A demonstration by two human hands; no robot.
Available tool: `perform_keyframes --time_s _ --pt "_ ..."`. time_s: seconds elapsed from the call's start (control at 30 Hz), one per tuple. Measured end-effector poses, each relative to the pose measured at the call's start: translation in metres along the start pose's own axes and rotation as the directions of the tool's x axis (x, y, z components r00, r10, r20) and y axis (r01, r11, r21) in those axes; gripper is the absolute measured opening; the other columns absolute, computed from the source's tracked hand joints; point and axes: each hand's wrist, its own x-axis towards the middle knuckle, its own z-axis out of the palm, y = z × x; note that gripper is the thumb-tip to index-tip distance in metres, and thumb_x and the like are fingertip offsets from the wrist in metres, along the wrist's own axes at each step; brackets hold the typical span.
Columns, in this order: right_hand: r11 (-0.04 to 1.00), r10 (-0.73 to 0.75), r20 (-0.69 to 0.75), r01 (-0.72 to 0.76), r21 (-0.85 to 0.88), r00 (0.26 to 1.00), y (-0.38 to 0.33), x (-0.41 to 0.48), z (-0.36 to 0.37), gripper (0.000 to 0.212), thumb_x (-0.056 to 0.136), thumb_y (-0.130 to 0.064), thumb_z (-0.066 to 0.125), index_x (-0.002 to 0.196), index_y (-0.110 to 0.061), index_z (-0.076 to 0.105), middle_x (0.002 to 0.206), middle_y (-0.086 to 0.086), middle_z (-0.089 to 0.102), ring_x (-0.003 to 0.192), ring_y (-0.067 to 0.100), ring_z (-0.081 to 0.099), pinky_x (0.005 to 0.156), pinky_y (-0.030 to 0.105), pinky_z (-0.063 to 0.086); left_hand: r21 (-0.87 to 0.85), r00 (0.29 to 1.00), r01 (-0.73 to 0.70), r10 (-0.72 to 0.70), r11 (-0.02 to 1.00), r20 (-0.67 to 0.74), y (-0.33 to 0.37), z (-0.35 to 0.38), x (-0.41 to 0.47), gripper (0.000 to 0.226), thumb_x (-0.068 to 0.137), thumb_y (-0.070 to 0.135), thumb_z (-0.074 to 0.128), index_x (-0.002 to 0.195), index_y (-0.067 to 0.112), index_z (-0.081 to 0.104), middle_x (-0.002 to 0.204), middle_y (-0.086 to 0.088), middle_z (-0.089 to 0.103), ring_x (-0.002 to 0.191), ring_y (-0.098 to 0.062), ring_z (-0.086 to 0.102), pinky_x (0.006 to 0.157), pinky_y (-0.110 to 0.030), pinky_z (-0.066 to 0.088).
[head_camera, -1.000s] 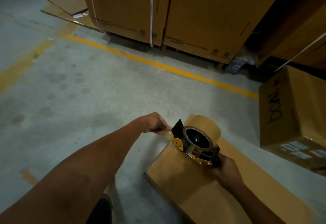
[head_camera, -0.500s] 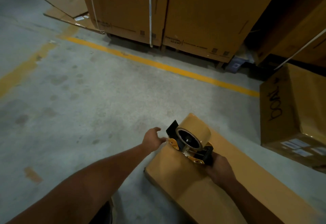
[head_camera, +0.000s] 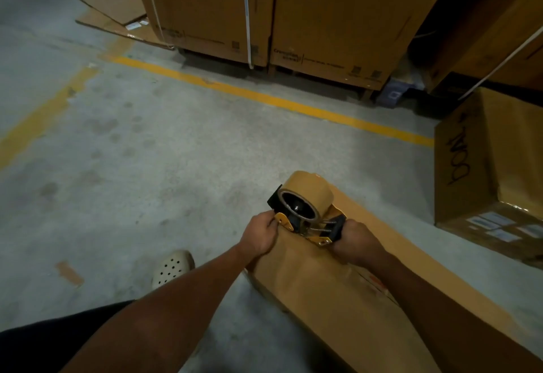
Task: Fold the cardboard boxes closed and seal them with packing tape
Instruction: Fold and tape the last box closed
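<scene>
A perforated white clog [head_camera: 173, 268] stood on the concrete floor [head_camera: 176, 167]. A yellow painted line [head_camera: 264, 99] crossed it before tall strapped cartons [head_camera: 338, 14]; flattened cardboard sheets [head_camera: 114, 11] lay at its far-left corner.

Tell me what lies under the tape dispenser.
The tape dispenser sits over the end of a long cardboard box lying on the floor. Its body, the left hand and the right hand cover the spot beneath, so any tape there is hidden.

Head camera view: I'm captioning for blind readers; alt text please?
A person's right hand grips a tape dispenser on a long cardboard box on the floor; the left hand holds the dispenser's front end.
</scene>
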Motion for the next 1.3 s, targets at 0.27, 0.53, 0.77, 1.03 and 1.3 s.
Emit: perform_keyframes --time_s 0.27,0.53,0.77,1.03,1.3 --pt "0.977 0.139 0.033 -0.132 -0.166 0.99 0.04 -0.03 -0.013 0.009 0.086 -0.024 0.061 0.093 -0.019 0.058 0.081 -0.001 0.06 0.076 0.015 0.06 0.063 0.029 0.049 0.217 0.962 -0.273 0.261 0.937 0.083 -0.016 -0.002 0.004 0.047 0.106 0.035 0.031 0.152 0.035 0.035 0.142 0.0 0.057 0.127 -0.018 0.055 0.106 -0.031 0.045" --pt "0.977 0.164 0.007 -0.161 -0.139 0.986 0.057 -0.045 -0.008 0.018 0.085 -0.02 0.061 0.074 -0.024 0.047 0.072 -0.005 0.053 0.07 0.014 0.057 0.064 0.029 0.049 0.709 0.767 -0.627 0.414 0.322 0.49 -0.013 0.005 0.009 0.063 0.105 0.048 0.01 0.158 0.015 0.005 0.165 0.001 -0.006 0.151 -0.018 -0.019 0.124 -0.043 -0.008" --pt "0.985 0.145 -0.044 -0.149 -0.092 0.988 0.059 -0.046 -0.002 0.019 0.085 -0.03 0.061 0.101 -0.021 0.062 0.084 -0.005 0.061 0.074 0.013 0.059 0.062 0.027 0.049 0.616 0.639 -0.761 0.404 0.204 0.655 -0.004 -0.004 0.013 0.057 0.105 0.047 0.013 0.155 0.024 0.029 0.165 -0.005 0.011 0.148 -0.017 -0.018 0.121 -0.041 -0.016" --pt "0.982 0.155 -0.056 -0.16 -0.101 0.986 0.068 -0.061 0.002 0.025 0.085 -0.036 0.063 0.105 -0.02 0.061 0.09 -0.003 0.062 0.077 0.015 0.059 0.061 0.026 0.046 0.633 0.648 -0.751 0.402 0.19 0.647 -0.001 -0.005 0.012 0.076 0.101 0.064 0.015 0.158 0.015 0.012 0.165 -0.006 0.011 0.15 -0.016 -0.011 0.124 -0.043 -0.005" --pt "0.924 0.363 -0.04 -0.365 -0.11 0.931 0.124 -0.116 0.002 0.031 0.086 -0.031 0.06 0.113 -0.016 0.059 0.113 0.007 0.066 0.098 0.025 0.064 0.069 0.027 0.044 0.706 0.728 -0.674 0.353 0.216 0.588 0.006 0.011 -0.005 0.091 0.094 0.073 0.008 0.158 0.009 0.001 0.166 -0.01 -0.003 0.153 -0.023 -0.009 0.123 -0.047 -0.007"
